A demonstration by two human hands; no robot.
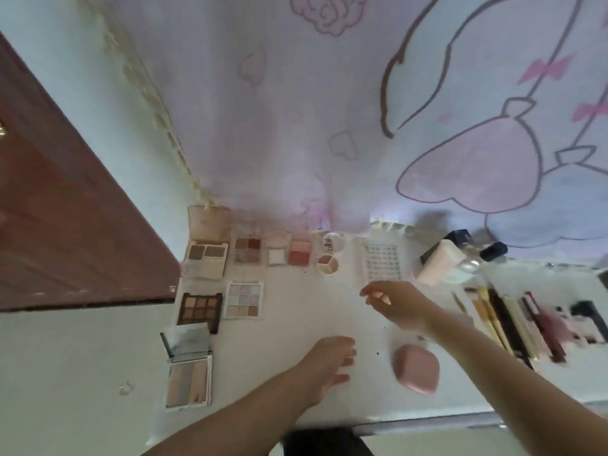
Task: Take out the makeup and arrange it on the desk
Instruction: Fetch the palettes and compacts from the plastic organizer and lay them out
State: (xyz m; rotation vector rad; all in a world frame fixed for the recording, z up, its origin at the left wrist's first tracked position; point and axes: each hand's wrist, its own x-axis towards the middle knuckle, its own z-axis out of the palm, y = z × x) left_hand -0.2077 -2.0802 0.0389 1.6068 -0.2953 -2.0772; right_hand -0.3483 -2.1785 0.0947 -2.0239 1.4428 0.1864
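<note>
Head view of a white bench [296, 324] with makeup laid out, read from the near edge outward.

Nearest, the left hand [329, 363] hovers over bare bench at about 6 o'clock, fingers loosely curled and spread, holding nothing. At 4 o'clock from it lies a closed pink compact [417, 373], rounded, contents hidden. At 9 o'clock stands an open contour palette [188, 383] with two long pale pans and a raised mirrored lid.

Farther out, the right hand [398, 302] is held above the bench, fingers relaxed and open, empty. At the left edge sit a dark nine-pan palette [200, 307] of browns and, just beside it, a clear nine-pan palette [244, 300] of pastel shades. At 3 o'clock a row of brushes and pencils [503, 320] lies side by side; the items beyond them are too blurred to name.

The far row, from 10 o'clock towards 2 o'clock: an open beige palette [206, 260] with grey-brown and cream pans, lid upright; a four-pan brown quad [247, 250]; a small white square pan [275, 256]; a pink blush duo [299, 253]; a round three-part pot [327, 264] with its clear lid [333, 242] just behind; a gridded sheet [383, 261]; a pale pink box [437, 263]; dark-capped bottles [492, 251].

A printed pink curtain [362, 110] hangs behind the bench.
</note>
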